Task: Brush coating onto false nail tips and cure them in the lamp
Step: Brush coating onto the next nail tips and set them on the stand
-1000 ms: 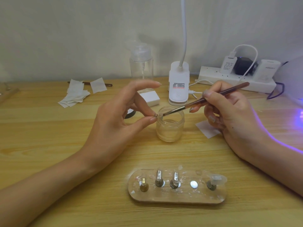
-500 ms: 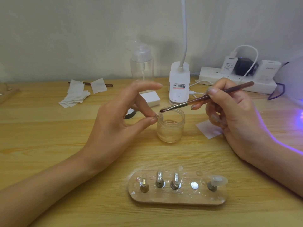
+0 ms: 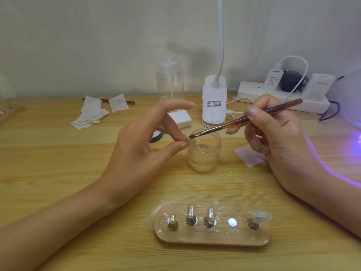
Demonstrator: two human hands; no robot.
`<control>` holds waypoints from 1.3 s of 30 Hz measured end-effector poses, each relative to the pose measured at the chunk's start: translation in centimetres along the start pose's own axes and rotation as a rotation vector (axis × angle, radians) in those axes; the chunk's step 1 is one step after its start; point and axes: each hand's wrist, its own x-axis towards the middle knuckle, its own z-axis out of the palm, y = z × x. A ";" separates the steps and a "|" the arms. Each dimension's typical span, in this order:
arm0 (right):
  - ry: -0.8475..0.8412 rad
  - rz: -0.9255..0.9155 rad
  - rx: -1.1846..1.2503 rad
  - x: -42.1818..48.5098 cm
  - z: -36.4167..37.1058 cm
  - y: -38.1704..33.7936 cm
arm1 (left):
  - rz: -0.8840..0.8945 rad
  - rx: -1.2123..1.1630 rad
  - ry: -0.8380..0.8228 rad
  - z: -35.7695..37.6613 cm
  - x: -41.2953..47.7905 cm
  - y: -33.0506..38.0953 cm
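The worktop (image 3: 58, 173) is light yellow-brown wood with thin darker lines, and a purple-blue glow (image 3: 358, 138) falls on its right edge. The brush (image 3: 254, 116) has a shiny red-brown handle and a dark tip, the jar (image 3: 204, 156) is see-through, and the stand (image 3: 213, 237) near the front edge is pale tan with silver dots. Along the back edge sit white paper wipes (image 3: 91, 114), a clear bottle (image 3: 170, 83), a white lamp base (image 3: 214, 90) with a red stripe, and a white power strip (image 3: 283, 99) with a black plug (image 3: 291, 77).

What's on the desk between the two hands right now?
In the head view, the open glass jar stands between the left hand and right hand; the brush reaches over its mouth toward the pinched nail tip.
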 end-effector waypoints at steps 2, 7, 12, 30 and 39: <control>-0.008 0.015 -0.009 0.0 0.1 0.0 | 0.000 0.007 0.001 0.0 0.0 0.0; 0.037 0.039 -0.036 0.1 -0.1 0.0 | 0.003 0.015 0.006 0.0 0.0 0.1; -0.014 -0.023 -0.014 -0.1 0.0 -0.1 | -0.001 0.010 0.005 0.1 -0.1 0.1; 0.031 0.006 -0.053 -0.1 -0.1 0.1 | -0.087 -0.104 0.004 0.1 -0.2 0.1; 0.009 -0.014 -0.054 -0.1 0.0 0.1 | -0.131 -0.145 -0.015 0.0 -0.1 0.2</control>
